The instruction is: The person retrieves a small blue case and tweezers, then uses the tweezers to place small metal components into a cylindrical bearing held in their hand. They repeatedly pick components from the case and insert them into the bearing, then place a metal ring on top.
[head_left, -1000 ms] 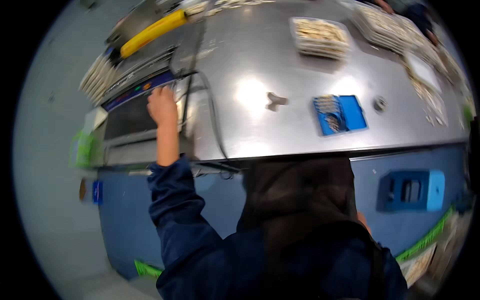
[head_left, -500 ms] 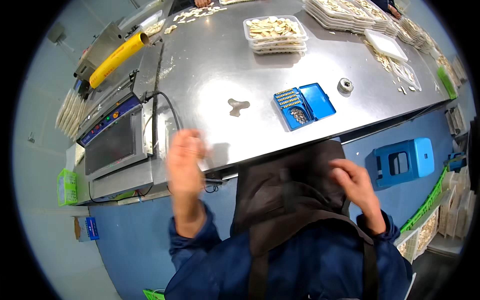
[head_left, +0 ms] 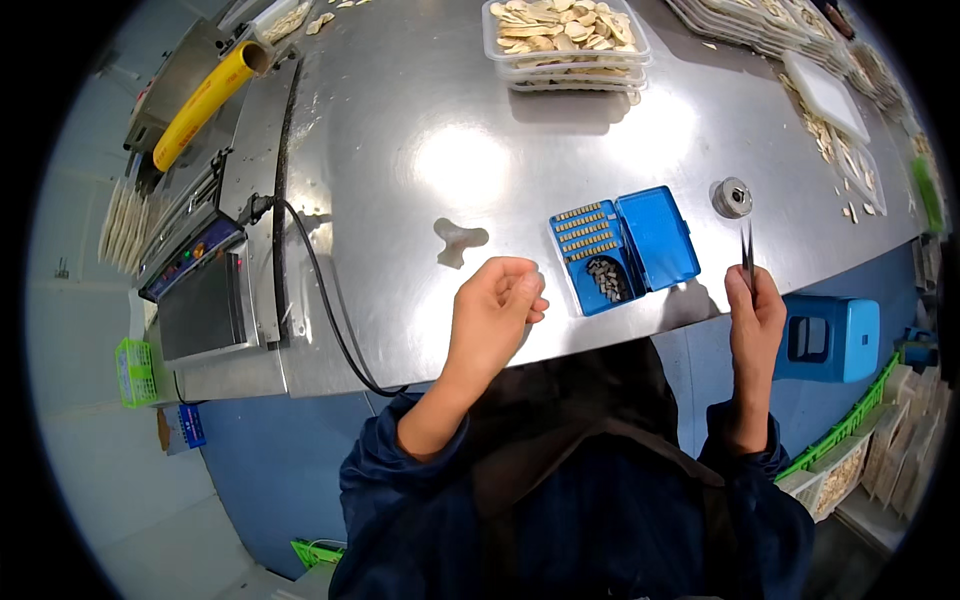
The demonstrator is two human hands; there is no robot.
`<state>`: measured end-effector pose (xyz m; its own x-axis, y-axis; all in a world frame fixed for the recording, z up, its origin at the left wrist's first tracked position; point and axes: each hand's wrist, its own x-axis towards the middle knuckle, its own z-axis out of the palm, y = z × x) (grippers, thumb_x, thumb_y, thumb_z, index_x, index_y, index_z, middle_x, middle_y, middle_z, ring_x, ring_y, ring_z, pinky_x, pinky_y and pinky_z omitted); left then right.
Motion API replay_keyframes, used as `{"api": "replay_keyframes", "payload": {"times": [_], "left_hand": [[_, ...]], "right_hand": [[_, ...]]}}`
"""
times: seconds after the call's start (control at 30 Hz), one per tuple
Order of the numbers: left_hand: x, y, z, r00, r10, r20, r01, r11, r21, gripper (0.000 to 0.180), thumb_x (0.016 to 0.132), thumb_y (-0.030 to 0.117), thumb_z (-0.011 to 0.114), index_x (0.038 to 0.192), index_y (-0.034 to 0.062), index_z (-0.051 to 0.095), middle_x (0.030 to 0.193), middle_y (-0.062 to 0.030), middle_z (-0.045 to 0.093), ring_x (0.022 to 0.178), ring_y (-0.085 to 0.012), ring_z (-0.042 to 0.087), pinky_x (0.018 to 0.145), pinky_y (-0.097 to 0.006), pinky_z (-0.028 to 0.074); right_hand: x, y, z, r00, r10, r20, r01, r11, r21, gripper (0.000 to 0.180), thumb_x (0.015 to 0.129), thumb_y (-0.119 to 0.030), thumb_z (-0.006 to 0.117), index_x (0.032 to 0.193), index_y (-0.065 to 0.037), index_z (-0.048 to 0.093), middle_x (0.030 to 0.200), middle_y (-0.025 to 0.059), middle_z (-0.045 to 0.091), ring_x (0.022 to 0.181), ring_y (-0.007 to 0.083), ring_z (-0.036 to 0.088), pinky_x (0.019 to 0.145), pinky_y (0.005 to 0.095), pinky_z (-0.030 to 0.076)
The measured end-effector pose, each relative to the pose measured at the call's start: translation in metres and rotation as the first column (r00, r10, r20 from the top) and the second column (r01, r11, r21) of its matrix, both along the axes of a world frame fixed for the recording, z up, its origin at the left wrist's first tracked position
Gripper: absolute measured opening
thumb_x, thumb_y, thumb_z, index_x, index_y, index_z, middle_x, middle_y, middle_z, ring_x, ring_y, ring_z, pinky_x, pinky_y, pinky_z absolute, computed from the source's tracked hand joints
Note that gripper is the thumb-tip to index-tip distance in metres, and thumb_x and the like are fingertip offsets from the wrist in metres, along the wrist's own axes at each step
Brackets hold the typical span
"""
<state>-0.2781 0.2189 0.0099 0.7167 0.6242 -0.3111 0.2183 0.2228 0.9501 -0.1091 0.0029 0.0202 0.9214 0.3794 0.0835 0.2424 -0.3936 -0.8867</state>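
Note:
A pair of dark tweezers [head_left: 749, 252] points up and away from my right hand [head_left: 756, 305], pinched between thumb and fingers. Its tips come close to a small round metallic piece with a hole [head_left: 733, 197]. My left hand [head_left: 497, 305] hovers over the table's front edge, its fingers curled in and nothing visible in them. Between my hands lies an open blue case [head_left: 592, 262], its lid [head_left: 655, 240] folded out to the right. It holds rows of small brass-coloured pieces [head_left: 588, 235] and a rounded compartment of loose grey pieces [head_left: 606, 279]. Beyond my left hand is a flat, grey-brown, three-lobed shape [head_left: 458, 240].
Stacked clear trays of pale slices [head_left: 567, 60] stand at the back of the steel table [head_left: 390, 170]; more trays [head_left: 765, 35] fill the far right. Left are a sealing machine [head_left: 205, 310], a black cable [head_left: 335, 320] and a yellow tube [head_left: 205, 110]. A blue stool [head_left: 845, 340] stands right.
The tweezers now show in my right hand, which has risen from beside the apron to the table edge. My left hand has moved right, its fingers curled. The view has shifted closer to the table.

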Motion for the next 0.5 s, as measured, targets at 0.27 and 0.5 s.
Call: {"api": "replay_keyframes", "payload": {"times": [0.27, 0.5], "left_hand": [[0.033, 0.009, 0.004, 0.987, -0.125, -0.099, 0.117, 0.99, -0.081, 0.012, 0.091, 0.01, 0.054, 0.091, -0.001, 0.058, 0.074, -0.0049, 0.062, 0.062, -0.0092, 0.059, 0.057, -0.021, 0.049], [0.037, 0.008, 0.007, 0.985, -0.133, -0.105, 0.127, 0.99, -0.06, 0.014, 0.091, 0.01, 0.054, 0.09, -0.0034, 0.057, 0.071, -0.0063, 0.06, 0.059, -0.0092, 0.058, 0.053, -0.021, 0.048]], "right_hand": [[0.019, 0.015, -0.019, 0.999, 0.034, -0.01, -0.035, 0.976, -0.217, 0.024, 0.086, -0.023, 0.062, 0.087, 0.001, 0.064, 0.056, 0.0037, 0.052, 0.053, 0.0086, 0.048, 0.052, 0.0247, 0.039], [0.014, 0.017, -0.021, 0.997, 0.071, 0.035, -0.059, 0.964, -0.26, 0.019, 0.083, -0.02, 0.063, 0.081, -0.001, 0.063, 0.055, 0.0059, 0.053, 0.05, 0.0117, 0.05, 0.051, 0.0269, 0.041]]}}
